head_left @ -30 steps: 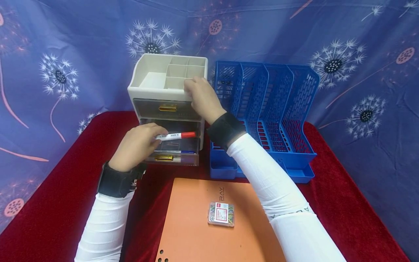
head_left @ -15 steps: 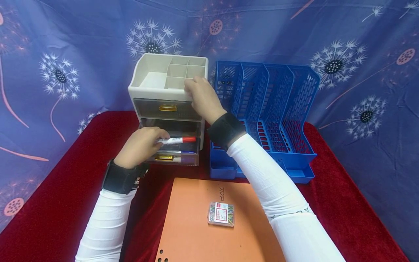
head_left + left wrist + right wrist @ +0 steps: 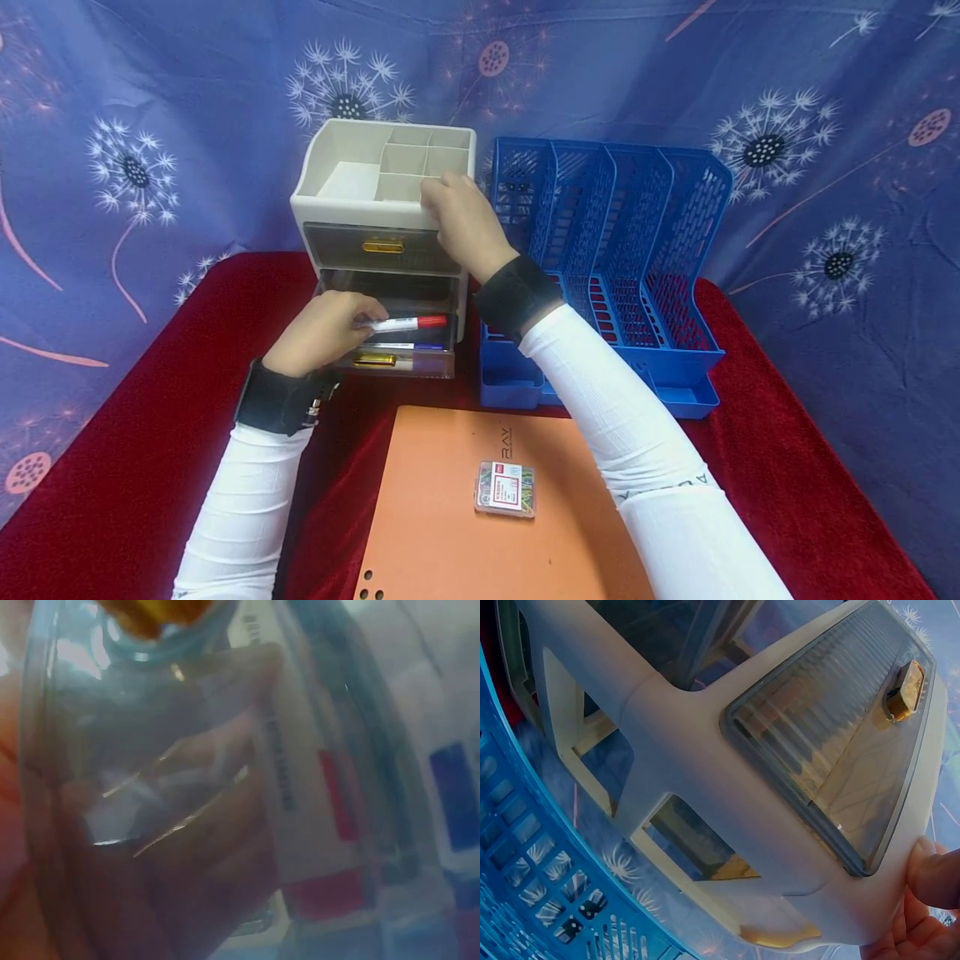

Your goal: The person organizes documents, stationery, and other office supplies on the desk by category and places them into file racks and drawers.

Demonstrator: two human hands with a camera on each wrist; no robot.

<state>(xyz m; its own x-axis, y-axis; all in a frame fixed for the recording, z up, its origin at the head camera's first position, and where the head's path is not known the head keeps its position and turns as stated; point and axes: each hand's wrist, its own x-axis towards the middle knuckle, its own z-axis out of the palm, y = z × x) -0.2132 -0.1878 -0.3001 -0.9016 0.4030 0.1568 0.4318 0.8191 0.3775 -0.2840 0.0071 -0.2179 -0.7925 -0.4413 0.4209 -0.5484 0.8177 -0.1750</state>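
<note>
I note the red-capped marker [image 3: 408,324] pinched in the left hand [image 3: 321,331] at the pulled-out drawer [image 3: 412,374]; blur hides whether it touches down. Early release could, I judge, roll it onto the blue-capped pen [image 3: 405,346]. The left hand reaches in from the left; the right hand [image 3: 468,225] grips the white organizer [image 3: 367,214] by its front corner.

The marker [image 3: 407,323] is white and red, the organizer [image 3: 366,211] cream.
</note>
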